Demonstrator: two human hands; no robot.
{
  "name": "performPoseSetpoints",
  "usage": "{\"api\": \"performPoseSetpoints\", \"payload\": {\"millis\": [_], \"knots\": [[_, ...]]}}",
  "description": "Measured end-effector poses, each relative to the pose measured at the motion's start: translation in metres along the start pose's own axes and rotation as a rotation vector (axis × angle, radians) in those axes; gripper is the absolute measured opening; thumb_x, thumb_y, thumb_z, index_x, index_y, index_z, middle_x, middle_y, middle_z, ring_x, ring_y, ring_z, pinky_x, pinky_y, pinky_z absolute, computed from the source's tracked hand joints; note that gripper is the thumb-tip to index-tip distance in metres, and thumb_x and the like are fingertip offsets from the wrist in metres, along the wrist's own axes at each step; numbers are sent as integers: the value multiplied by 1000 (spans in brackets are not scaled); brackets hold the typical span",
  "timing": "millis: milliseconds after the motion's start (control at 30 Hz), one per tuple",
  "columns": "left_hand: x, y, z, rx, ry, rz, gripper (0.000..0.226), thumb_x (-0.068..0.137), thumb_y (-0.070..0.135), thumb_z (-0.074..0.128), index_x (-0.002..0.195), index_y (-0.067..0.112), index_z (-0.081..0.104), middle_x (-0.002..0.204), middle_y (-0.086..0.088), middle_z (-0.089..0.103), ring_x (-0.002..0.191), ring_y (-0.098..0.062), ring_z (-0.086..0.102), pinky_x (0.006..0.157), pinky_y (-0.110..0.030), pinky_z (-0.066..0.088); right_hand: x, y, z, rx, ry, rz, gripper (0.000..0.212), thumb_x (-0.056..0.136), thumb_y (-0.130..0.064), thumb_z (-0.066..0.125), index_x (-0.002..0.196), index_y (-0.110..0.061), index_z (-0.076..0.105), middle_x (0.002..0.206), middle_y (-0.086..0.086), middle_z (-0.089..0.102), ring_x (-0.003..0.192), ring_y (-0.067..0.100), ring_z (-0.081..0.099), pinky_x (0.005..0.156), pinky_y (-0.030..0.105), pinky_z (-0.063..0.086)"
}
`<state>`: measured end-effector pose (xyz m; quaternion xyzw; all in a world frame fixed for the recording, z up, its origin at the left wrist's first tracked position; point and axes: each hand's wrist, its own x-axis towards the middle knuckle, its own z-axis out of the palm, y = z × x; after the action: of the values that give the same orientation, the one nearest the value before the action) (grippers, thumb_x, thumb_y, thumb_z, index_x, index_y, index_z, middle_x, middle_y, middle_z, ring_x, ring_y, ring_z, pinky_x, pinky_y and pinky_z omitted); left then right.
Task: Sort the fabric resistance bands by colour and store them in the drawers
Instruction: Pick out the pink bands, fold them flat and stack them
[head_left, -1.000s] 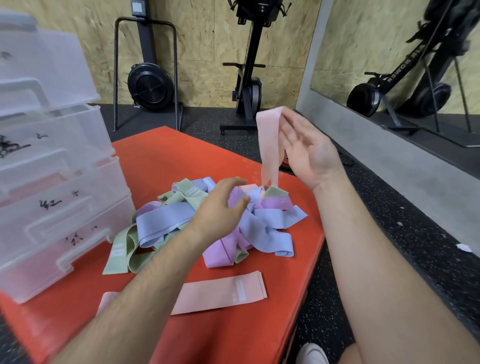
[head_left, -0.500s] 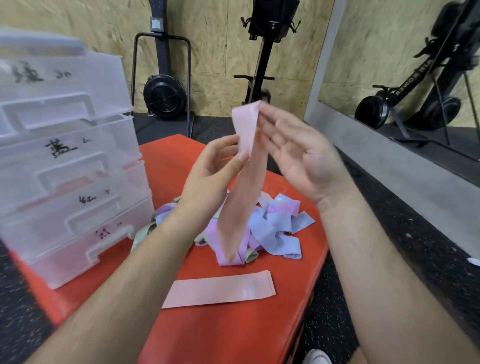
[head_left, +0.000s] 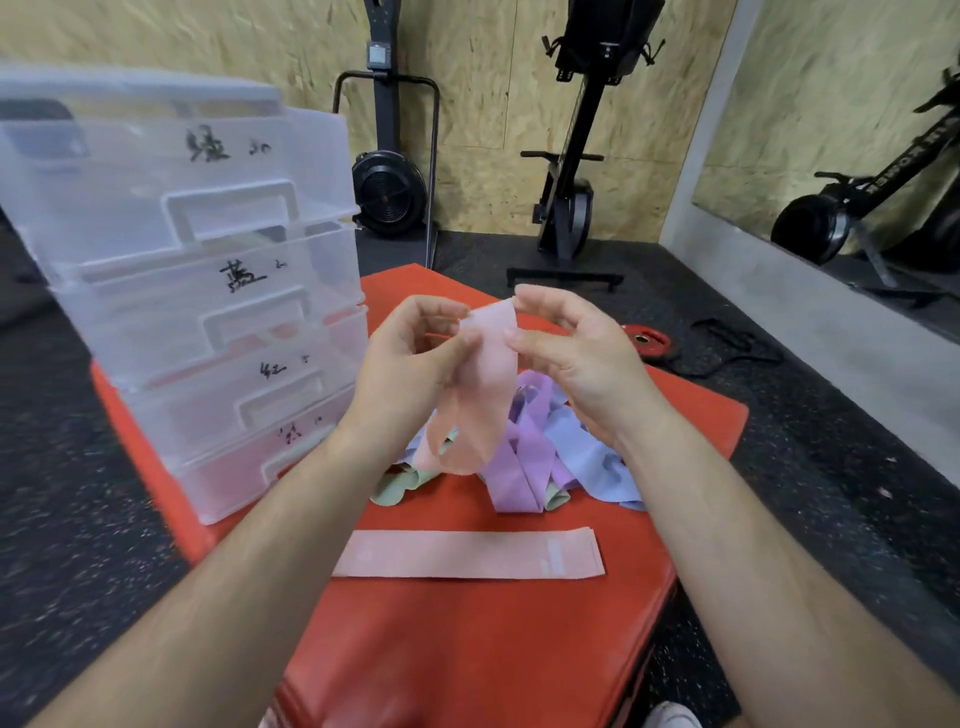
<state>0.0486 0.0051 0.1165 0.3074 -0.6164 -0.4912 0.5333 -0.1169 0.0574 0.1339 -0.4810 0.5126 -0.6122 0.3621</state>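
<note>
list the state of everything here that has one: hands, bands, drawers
left hand, pinches the upper end of the held pink band
right hand, pinches the same upper end
held pink band, hanging loose above the pile
second pink band, lying flat, alone on the red mat
pile of bands, tangled, purple, blue and green mixed
drawers, all four appear shut

The person's left forearm (head_left: 244, 571) and right forearm (head_left: 737, 551) are bare along all their visible length, right up to each wrist. The left hand (head_left: 410, 364) and right hand (head_left: 576, 358), above the far half of the red pad (head_left: 467, 649), are bare too; finer detail of the fingers is blurred. Just beside the pad's near right corner shows the rounded toe of a white shoe (head_left: 672, 716), cut off by the frame's edge.
</note>
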Motion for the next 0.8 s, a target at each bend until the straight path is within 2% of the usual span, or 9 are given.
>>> {"api": "performPoseSetpoints", "payload": {"millis": [133,200,300,433,567,633,700,767,800], "knots": [[-1,1,-8,26,25,-16,15,91,7,68,104,14,65,88,4,64,70,-5,57,53,-16,44,1,-2,12,-81,68,-66,38,83,7,70,115,-13,69,107,5,69,87,11,69,73,22,55],[1,0,-10,20,49,-14,14,91,7,68,102,15,65,86,7,64,74,-8,57,57,-19,45,2,-4,17,-149,55,-61,38,83,5,71,116,-15,68,100,5,67,80,7,68,73,19,55],[4,-3,-14,-5,105,-15,12,91,7,68,98,16,66,83,8,64,72,-7,56,61,-20,46,2,-3,22,-198,9,-35,43,83,-4,76,121,-18,62,93,6,65,77,12,69,75,26,60],[8,-4,-13,-15,167,-6,8,91,11,69,98,13,66,84,8,64,69,-4,55,63,-19,47,-3,5,24,-357,-91,119,60,80,-12,82,128,-18,46,97,9,67,74,18,70,68,29,60],[13,-8,-13,52,161,-24,7,90,14,69,96,17,67,87,7,66,74,-5,58,69,-30,53,-6,12,24,-385,-167,242,44,83,1,71,119,-5,48,97,24,70,70,26,67,68,40,61],[14,-15,-14,251,122,-70,2,91,25,68,93,25,66,92,6,63,80,-8,58,81,-40,55,-3,8,20,-315,-121,258,38,83,1,72,114,-6,49,92,22,68,64,24,66,63,41,62],[11,-24,-13,579,62,-135,11,92,44,61,91,34,65,109,4,51,99,-11,56,94,-35,49,1,2,15,-217,-52,254,35,83,0,74,109,-7,51,90,18,65,55,19,65,55,32,57],[4,-31,-9,734,43,-147,23,91,56,55,91,35,66,118,1,38,120,-14,45,103,-27,36,3,-3,12,-115,-1,237,32,84,1,74,107,-4,53,89,17,63,54,16,65,53,28,56],[1,-33,-8,777,54,-114,30,90,59,53,92,33,68,117,-1,37,122,-15,41,103,-25,34,4,-5,11,-73,13,227,30,84,1,74,107,-3,55,90,16,63,56,17,65,54,29,57]]}}
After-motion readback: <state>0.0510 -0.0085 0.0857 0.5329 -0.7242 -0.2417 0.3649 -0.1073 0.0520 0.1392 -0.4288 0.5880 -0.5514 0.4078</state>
